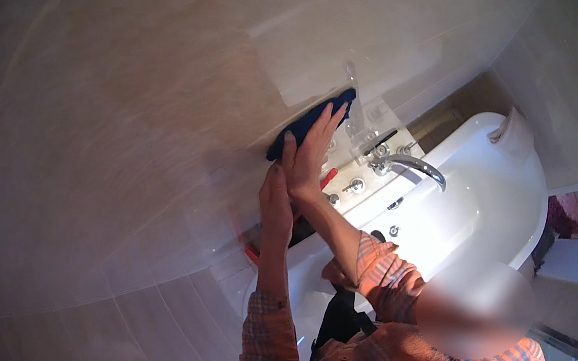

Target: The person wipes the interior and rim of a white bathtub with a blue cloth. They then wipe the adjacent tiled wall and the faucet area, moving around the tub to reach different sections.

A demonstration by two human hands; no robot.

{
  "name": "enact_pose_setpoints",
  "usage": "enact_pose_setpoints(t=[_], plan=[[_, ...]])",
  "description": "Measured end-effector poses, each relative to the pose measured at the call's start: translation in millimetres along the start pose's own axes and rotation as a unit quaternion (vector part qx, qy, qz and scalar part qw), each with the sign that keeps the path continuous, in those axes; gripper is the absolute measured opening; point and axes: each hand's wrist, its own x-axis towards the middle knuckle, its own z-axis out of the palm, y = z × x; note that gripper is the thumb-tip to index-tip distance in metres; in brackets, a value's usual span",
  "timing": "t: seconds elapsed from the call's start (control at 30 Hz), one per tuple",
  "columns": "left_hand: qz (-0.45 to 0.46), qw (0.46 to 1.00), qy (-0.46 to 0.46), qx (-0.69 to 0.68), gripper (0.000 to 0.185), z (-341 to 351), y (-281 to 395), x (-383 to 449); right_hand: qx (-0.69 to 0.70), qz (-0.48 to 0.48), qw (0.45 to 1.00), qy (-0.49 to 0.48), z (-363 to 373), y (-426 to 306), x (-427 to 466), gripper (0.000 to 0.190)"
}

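Observation:
My right hand point(312, 162) presses a folded dark blue cloth point(308, 125) flat against the beige, glossy wall point(168, 120), its fingers stretched along the cloth. My left hand point(274, 203) is raised close beside the right one, its fingertips near the heel of that hand and just below the cloth's lower end; whether it touches the cloth is hidden. Below the hands, a chrome spout point(420, 166) curves from a pale ledge point(350, 198) over a white bathtub point(480, 210). Chrome tap handles point(356, 186) stand on the ledge.
A red-handled object point(329, 178) lies beside the taps, and another red part point(251, 254) shows at the tub's left. A light cloth point(513, 135) hangs over the tub's far right rim. Tub and ledge lie between my body and the wall. A blurred patch hides part of the lower right.

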Motion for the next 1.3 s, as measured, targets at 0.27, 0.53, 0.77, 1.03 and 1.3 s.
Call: enact_pose_setpoints(t=[0.27,0.53,0.77,1.03,1.3], plan=[[0.018,0.994,-0.100,-0.032,0.053,60.5,11.0,24.7,0.021,0.018,0.997,0.075,-27.8,34.9,61.9,0.083],[0.069,0.994,-0.054,0.065,0.055,14.9,-15.6,18.1,0.064,0.191,0.979,0.022,8.5,-27.1,7.5,0.079],[0.091,0.981,-0.114,0.127,0.053,78.5,-23.0,43.3,0.180,0.223,0.955,0.072,-24.6,56.5,51.4,0.075],[0.028,0.994,-0.093,-0.043,0.065,35.1,-53.1,14.0,0.080,0.225,0.971,-0.001,1.6,35.9,-12.8,0.074],[0.025,0.974,-0.147,0.170,0.055,106.4,-66.6,53.8,0.120,0.183,0.975,0.031,-25.7,154.9,27.6,0.076]])
